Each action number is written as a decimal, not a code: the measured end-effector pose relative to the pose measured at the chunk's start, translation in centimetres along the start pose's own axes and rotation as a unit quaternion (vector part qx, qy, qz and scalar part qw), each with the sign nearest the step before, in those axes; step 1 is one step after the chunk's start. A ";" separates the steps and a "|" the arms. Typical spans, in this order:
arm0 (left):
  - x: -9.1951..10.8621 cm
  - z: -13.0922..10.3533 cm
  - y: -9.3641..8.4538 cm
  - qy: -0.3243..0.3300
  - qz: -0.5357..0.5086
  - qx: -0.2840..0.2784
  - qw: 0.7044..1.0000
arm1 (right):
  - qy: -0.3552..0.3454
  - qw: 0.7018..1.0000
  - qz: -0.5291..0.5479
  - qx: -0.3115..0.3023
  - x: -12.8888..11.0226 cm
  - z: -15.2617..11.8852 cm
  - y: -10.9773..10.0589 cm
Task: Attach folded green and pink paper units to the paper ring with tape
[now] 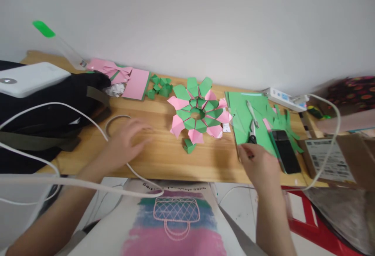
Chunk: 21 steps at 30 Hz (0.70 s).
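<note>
Paper ring [200,126]: it lies on the wooden table [178,166] between the two hands, green and pink folded pieces set around an open centre; neither hand touches it. I can't see how firmly the pieces hold together, so I judge that a lift by one petal could pull the joints apart.
Left hand [127,140]: fingers spread, grasping nothing that I can see, left of the ring and well apart from it. A careless sweep toward the middle could bend the nearest pink tips.
White cable [95,124]: it loops beside the left hand and passes out of sight behind it. If the wrist snags it, I'd worry about slack dragging across the wood.
Right hand [260,164]: fingers drawn in close together by the black handle of the scissors [252,134]; from my station I cannot tell whether they grip it or anything else.
Green sheets [238,111]: the scissors and a cutter [252,113] rest on them. A tug on the paper could shift both tools, and an unguarded reach there risks a nick.
Small green piece [190,146]: at the ring's near edge; whether they touch, I can't tell. A forearm brushing past could knock it.
Phone [283,150]: just beside the right hand, so a backward elbow or wrist swing could nudge it.
</note>
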State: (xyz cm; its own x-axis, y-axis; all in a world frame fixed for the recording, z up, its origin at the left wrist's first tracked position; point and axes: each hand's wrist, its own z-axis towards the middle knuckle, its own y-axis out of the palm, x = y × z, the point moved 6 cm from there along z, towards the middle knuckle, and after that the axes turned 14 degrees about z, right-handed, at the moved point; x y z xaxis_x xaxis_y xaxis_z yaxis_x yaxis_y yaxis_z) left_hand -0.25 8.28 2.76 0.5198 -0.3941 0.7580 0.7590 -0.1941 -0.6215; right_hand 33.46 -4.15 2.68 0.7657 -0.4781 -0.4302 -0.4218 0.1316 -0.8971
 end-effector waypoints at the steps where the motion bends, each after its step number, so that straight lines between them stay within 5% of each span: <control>1: 0.7 -0.3 1.4 -0.011 -0.014 -0.061 0.998 | -0.045 0.995 0.079 -0.032 -1.7 -0.4 0.9; 3: 2.4 -1.1 4.4 -0.015 -0.071 -0.176 0.982 | -0.102 0.967 0.188 -0.135 -4.7 -1.3 3.2; 5: 3.6 -1.6 6.6 -0.021 -0.105 -0.208 0.972 | -0.118 0.952 0.237 -0.154 -6.6 -1.6 4.8; 9: 4.2 -1.4 9.1 -0.047 -0.140 -0.163 0.975 | -0.130 0.940 0.300 -0.099 -7.8 -1.0 5.9; 14: 4.1 -0.5 9.8 -0.080 -0.215 -0.137 0.964 | -0.130 0.923 0.351 -0.094 -8.6 -0.5 5.9; 17: 4.0 -0.2 10.1 -0.146 -0.333 -0.125 0.923 | -0.127 0.911 0.381 -0.095 -9.5 -0.2 5.9; 21: 3.3 0.4 10.3 -0.222 -0.434 -0.042 0.872 | -0.119 0.897 0.416 -0.089 -10.6 0.3 5.8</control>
State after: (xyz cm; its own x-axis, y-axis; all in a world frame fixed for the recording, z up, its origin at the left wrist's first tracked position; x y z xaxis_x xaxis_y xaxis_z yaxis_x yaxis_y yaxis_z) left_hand 9.46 5.30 -1.06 -0.1209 0.3177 0.9404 0.9206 -0.3184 0.2259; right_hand 22.99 1.94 2.01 0.2234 -0.0763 -0.9717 -0.9500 0.2060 -0.2346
